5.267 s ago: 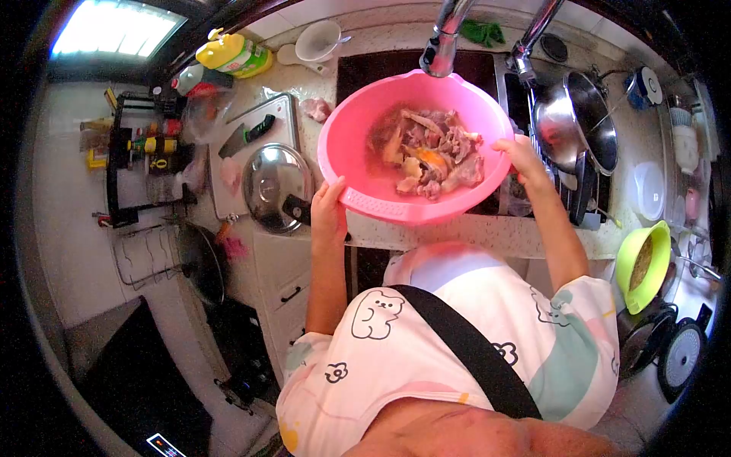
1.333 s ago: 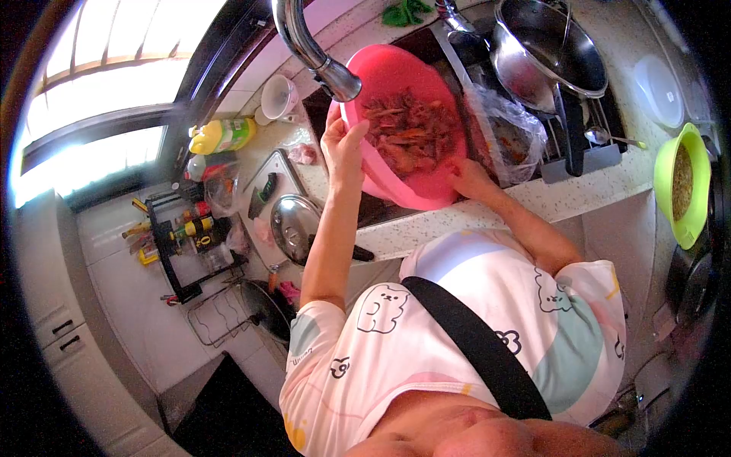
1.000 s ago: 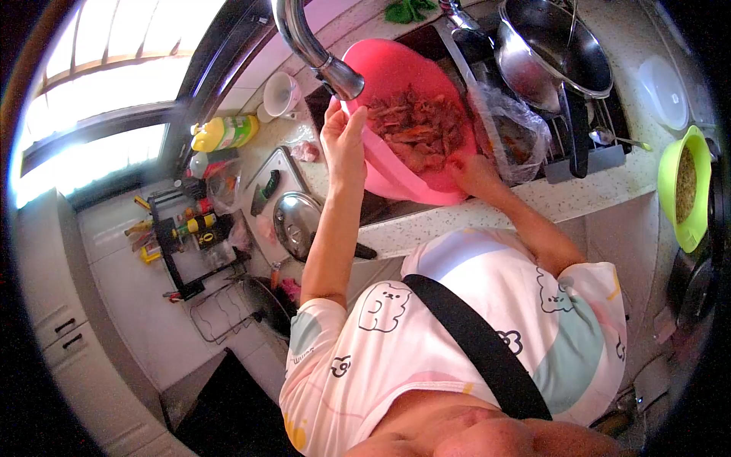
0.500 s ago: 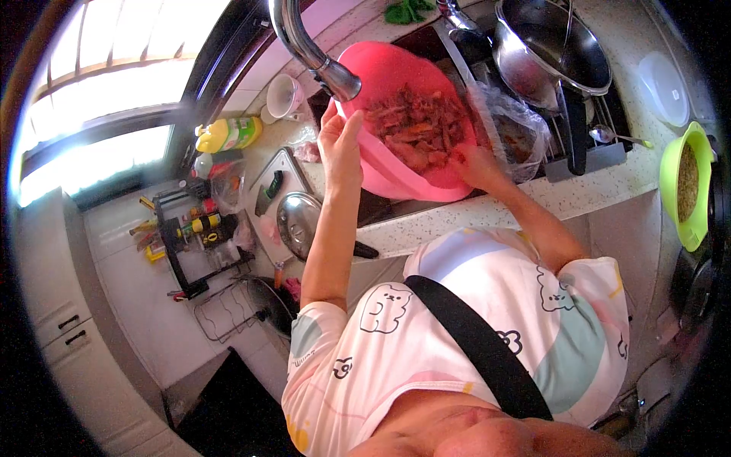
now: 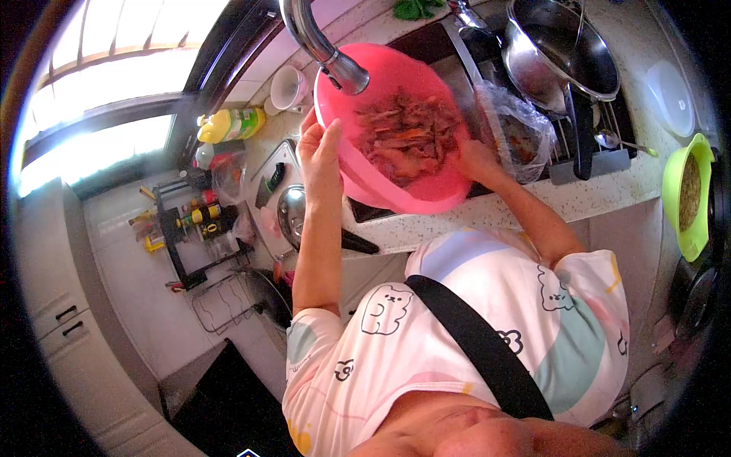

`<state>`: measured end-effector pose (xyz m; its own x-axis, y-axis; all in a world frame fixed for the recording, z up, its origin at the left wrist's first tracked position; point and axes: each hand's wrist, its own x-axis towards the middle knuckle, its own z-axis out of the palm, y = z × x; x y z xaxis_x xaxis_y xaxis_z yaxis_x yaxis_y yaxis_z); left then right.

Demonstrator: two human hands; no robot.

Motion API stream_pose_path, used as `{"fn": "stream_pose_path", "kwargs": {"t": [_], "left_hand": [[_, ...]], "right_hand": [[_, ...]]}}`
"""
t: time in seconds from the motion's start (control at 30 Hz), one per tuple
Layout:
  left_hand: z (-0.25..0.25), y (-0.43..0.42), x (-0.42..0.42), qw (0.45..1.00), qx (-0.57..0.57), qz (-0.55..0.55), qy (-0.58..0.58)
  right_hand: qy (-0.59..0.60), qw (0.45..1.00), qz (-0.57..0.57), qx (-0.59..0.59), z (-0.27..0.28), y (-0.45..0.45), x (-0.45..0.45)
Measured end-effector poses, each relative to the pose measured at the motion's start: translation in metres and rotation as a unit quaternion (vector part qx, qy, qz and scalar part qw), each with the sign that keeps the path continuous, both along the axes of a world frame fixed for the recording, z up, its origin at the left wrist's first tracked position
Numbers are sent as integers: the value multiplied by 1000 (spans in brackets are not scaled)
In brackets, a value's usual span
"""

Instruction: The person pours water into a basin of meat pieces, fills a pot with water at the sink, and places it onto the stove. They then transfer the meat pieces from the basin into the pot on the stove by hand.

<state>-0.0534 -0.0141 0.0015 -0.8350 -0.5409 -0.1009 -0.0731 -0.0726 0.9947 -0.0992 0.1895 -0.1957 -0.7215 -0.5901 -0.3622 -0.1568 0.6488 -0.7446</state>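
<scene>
A pink plastic basin (image 5: 384, 194) is tilted over the sink, below the faucet (image 5: 335, 61). Reddish-brown strips that look like meat (image 5: 407, 141) lie in its lower part. On the basin's left side, my left hand (image 5: 318, 148) is closed on the rim with the thumb on top. My right hand (image 5: 480, 161) is closed at the right side of the rim, its fingertips partly lost against the pink wall. Just right of that hand sits a clear plastic bag (image 5: 518, 129) with something brownish inside.
A steel pot (image 5: 533, 72) with a black handle stands at the upper right. Beyond it are a spoon (image 5: 609, 139), a translucent lid (image 5: 670, 99) and a green strainer (image 5: 694, 236). Leftward are a pot lid (image 5: 292, 213), a white cup (image 5: 289, 87) and a yellow bottle (image 5: 228, 126).
Both hands have shifted the basin slightly left and toward me. The strips inside have slid and spread into a different arrangement.
</scene>
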Motion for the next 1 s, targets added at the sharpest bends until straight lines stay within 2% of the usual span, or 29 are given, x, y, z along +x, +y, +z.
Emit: {"fn": "stream_pose_path", "kwargs": {"t": [0.17,0.23,0.27,0.33,0.4,0.5,0.53,0.67,0.73,0.87,1.0], "left_hand": [[3,-21,10,1000,-25,12,10],[10,-21,12,999,-43,25,18],[15,-21,12,999,-33,28,11],[26,-12,10,1000,-13,25,5],[27,-12,10,1000,8,22,1],[25,-17,11,997,-67,22,15],[29,-12,10,998,-56,23,21],[46,2,7,996,-66,46,27],[46,-1,9,996,-66,46,28],[50,2,9,997,-66,26,34],[57,10,7,997,-52,36,39]], "right_hand": [[12,1000,-23,-3,9,-1,6],[-30,998,-45,27,32,5,8],[-30,998,-45,27,25,3,10],[-114,987,-44,-106,2,-1,22],[-130,981,-41,-139,-4,-5,29],[-159,965,-60,-198,5,-11,37],[-173,956,-83,-222,7,-12,38],[-211,933,-106,-273,-16,-23,44],[-285,901,-121,-304,9,-20,38],[-277,917,-123,-261,4,-23,35],[-250,924,-115,-266,-28,-35,37]]}}
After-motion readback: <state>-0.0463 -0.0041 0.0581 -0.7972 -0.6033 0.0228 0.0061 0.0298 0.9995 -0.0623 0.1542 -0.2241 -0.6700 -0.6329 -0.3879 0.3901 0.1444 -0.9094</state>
